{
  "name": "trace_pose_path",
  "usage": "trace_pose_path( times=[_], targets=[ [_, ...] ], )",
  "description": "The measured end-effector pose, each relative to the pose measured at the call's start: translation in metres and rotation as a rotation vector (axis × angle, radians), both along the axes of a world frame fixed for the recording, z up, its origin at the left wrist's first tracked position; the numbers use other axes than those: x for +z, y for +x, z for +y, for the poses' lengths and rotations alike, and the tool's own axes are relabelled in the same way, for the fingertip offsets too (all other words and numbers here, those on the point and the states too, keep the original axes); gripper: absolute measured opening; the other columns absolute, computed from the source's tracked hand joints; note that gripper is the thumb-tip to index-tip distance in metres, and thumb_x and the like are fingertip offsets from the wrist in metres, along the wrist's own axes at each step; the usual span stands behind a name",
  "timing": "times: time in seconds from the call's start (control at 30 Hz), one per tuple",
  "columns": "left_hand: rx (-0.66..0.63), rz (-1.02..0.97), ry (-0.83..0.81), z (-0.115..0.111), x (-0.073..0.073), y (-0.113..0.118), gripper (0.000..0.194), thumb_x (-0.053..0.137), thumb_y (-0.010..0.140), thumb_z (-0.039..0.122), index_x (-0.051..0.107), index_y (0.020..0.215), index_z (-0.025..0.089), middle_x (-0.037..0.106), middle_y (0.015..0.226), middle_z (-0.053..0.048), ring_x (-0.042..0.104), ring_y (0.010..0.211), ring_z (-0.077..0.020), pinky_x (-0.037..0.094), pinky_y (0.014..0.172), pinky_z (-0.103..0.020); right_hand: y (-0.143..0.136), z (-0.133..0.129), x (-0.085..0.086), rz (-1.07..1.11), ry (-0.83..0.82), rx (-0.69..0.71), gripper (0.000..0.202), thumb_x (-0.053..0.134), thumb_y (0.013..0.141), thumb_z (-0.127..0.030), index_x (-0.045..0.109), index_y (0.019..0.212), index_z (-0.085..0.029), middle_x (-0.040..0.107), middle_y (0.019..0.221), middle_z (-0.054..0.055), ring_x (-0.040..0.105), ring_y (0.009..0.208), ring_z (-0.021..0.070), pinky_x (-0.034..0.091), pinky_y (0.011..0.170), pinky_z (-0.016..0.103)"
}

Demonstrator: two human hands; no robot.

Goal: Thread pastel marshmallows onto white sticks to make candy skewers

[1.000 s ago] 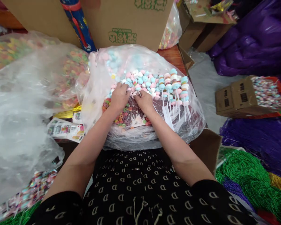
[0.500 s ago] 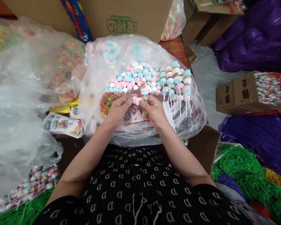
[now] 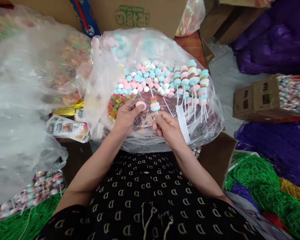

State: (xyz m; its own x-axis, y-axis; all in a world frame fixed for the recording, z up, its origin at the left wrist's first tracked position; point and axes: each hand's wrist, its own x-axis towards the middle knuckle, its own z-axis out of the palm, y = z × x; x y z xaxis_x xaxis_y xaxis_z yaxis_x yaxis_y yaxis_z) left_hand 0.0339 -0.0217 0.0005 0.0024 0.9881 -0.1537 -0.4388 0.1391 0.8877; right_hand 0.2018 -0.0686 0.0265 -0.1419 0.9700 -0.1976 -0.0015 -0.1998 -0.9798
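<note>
A flat round pink marshmallow (image 3: 140,105) is pinched between the thumb and fingers of my left hand (image 3: 127,115). My right hand (image 3: 166,125) grips the lower end of a candy skewer (image 3: 155,106), which stands nearly upright. Blue and pink marshmallows and gummy rings are threaded on its white stick, whose bare tip points up and away from me. Beyond both hands lies a pile of pink, blue and white marshmallows (image 3: 142,78). Coloured gummy rings (image 3: 116,105) lie beside my left hand. Several filled candy skewers (image 3: 192,75) rest to the right.
A clear plastic bag (image 3: 150,145) spreads under the candy. White sticks (image 3: 182,125) lie right of my right hand. Printed packaging (image 3: 67,128) and a large bag of gummy rings (image 3: 70,60) are at left. A cardboard box (image 3: 140,15) stands behind, another box (image 3: 255,100) at right.
My hands have moved apart; earlier they met over pink marshmallows. The candy skewer now shows lower, with its bare tip visible. The view has shifted slightly.
</note>
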Motion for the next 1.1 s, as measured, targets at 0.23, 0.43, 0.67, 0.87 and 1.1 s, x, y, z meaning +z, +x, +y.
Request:
trace_pose_path(
  times=[0.23,0.43,0.67,0.87,1.1],
  targets=[
    [-0.089,-0.130,-0.099,0.003,-0.001,-0.004,0.038,0.095,0.079,0.043,0.082,0.106,0.021,0.083,0.094,-0.005,0.079,0.081,-0.0152,0.065,0.077,-0.027,0.010,-0.034,0.001,-0.186,0.054,0.119,0.030,0.055,0.102,-0.042,0.073,0.092,-0.020,0.048,0.049,-0.009,0.041,0.046,0.0098,0.037,0.055,0.026],
    [-0.061,-0.027,-0.024,0.003,-0.007,-0.002,0.041,0.093,0.080,0.050,0.083,0.110,0.024,0.084,0.102,-0.004,0.080,0.088,-0.0165,0.066,0.082,-0.029,0.011,-0.034,-0.004,-0.249,0.066,0.055,0.031,0.054,0.100,-0.039,0.077,0.095,-0.020,0.044,0.053,-0.007,0.046,0.052,0.0131,0.039,0.058,0.028],
    [0.066,0.508,0.309,-0.002,-0.021,-0.002,0.044,0.074,0.096,0.061,0.080,0.124,0.027,0.082,0.111,-0.004,0.077,0.092,-0.0175,0.063,0.088,-0.035,0.018,-0.038,0.002,-0.286,0.072,0.057,0.030,0.057,0.099,-0.038,0.081,0.092,-0.020,0.045,0.058,-0.004,0.051,0.063,0.0160,0.038,0.060,0.027],
    [0.129,0.801,0.568,-0.008,-0.019,-0.004,0.036,0.063,0.105,0.053,0.080,0.123,0.027,0.083,0.116,-0.006,0.076,0.109,-0.0195,0.059,0.102,-0.038,0.014,-0.038,0.006,-0.233,-0.007,0.029,0.032,0.059,0.099,-0.042,0.081,0.093,-0.020,0.038,0.054,-0.007,0.043,0.056,0.0138,0.035,0.056,0.026],
    [0.121,0.749,0.505,-0.015,-0.019,0.007,0.041,0.057,0.107,0.057,0.079,0.125,0.027,0.083,0.112,-0.005,0.076,0.100,-0.0169,0.061,0.095,-0.034,0.000,-0.039,0.003,-0.156,-0.045,0.011,0.035,0.062,0.097,-0.048,0.080,0.096,-0.018,0.039,0.053,-0.008,0.041,0.051,0.0118,0.034,0.053,0.026]
  ],
)
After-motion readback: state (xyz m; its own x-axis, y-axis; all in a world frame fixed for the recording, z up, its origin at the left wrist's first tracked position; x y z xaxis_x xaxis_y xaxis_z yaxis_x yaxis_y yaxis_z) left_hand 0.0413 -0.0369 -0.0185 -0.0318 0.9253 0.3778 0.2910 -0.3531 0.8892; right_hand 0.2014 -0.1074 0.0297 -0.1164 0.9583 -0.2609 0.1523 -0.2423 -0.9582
